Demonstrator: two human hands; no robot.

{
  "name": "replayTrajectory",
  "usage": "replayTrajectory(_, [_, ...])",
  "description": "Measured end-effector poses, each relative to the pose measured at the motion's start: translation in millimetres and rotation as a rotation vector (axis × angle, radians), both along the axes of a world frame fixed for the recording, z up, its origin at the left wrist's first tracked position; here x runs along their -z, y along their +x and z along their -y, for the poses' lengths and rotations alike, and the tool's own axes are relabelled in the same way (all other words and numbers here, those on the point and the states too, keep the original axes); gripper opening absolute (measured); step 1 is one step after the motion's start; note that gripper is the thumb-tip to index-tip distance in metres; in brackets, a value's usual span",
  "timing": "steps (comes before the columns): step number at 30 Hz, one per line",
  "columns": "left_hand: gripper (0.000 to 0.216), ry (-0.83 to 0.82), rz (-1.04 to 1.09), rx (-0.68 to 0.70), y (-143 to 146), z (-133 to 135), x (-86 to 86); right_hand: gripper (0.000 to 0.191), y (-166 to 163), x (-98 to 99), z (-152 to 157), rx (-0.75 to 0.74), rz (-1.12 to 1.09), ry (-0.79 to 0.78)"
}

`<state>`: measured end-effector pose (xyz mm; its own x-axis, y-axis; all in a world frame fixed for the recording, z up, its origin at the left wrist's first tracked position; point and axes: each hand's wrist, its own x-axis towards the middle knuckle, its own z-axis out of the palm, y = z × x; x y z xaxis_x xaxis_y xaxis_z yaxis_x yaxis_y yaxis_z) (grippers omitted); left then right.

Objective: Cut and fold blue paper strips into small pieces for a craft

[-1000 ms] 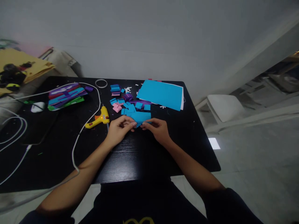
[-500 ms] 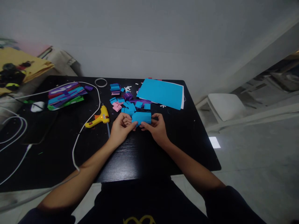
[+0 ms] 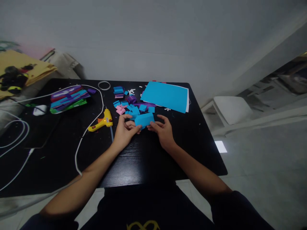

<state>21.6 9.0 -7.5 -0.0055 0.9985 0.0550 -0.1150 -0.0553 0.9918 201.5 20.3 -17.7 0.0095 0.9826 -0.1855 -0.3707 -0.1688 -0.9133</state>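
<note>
Both my hands meet over the middle of a black table. My left hand and my right hand pinch the two ends of a small folded blue paper piece, held just above the table top. The fingers of each hand are curled onto the paper. Right behind it lies a scatter of small cut blue, pink and purple paper pieces. A yellow glue gun lies just left of my left hand.
A large blue paper sheet lies at the back right on a white one. A stack of coloured paper strips sits at the back left. White cables loop across the left half. A tape ring lies at the back. A white chair stands to the right.
The blue paper has gone from lying flatter under my fingertips to a tighter folded block held between both hands. Both hands shifted slightly away from me.
</note>
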Motion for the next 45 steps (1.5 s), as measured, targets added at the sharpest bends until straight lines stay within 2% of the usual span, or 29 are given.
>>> replayTrajectory(4, [0.069, -0.084, 0.033, 0.03, -1.4, -1.7, 1.0, 0.061, -1.5, 0.8, 2.5, -0.021, 0.03, 0.024])
replayTrajectory(8, [0.067, -0.153, 0.059, 0.077, -1.5, -1.9, 2.5, 0.058, -2.5, -0.1, 6.2, -0.067, 0.096, 0.055])
replayTrajectory(16, [0.056, -0.1, -0.016, 0.246, -2.2, 2.7, 3.5, 0.047, -1.0, -1.9, 5.7, -0.171, 0.168, 0.17])
replayTrajectory(19, [0.051, 0.0, -0.12, 0.178, -4.9, 3.7, 4.4, 0.05, 0.3, -3.2, 5.1, -0.171, 0.174, 0.195])
replayTrajectory(23, [0.037, 0.091, -0.196, 0.11, -6.9, 3.3, 5.3, 0.045, 1.3, -4.7, 5.2, -0.155, 0.188, 0.221])
replayTrajectory(28, [0.035, 0.09, -0.171, 0.093, -5.7, 2.7, 4.1, 0.036, 0.9, -5.5, 6.0, -0.136, 0.208, 0.237])
replayTrajectory(38, [0.028, 0.098, -0.177, 0.075, -4.3, 3.6, 2.3, 0.031, 0.3, -2.2, 8.2, -0.114, 0.239, 0.27])
replayTrajectory(45, [0.028, 0.02, -0.083, 0.166, -4.7, 1.4, -1.8, 0.027, 1.4, -3.3, 7.7, -0.149, 0.267, 0.275])
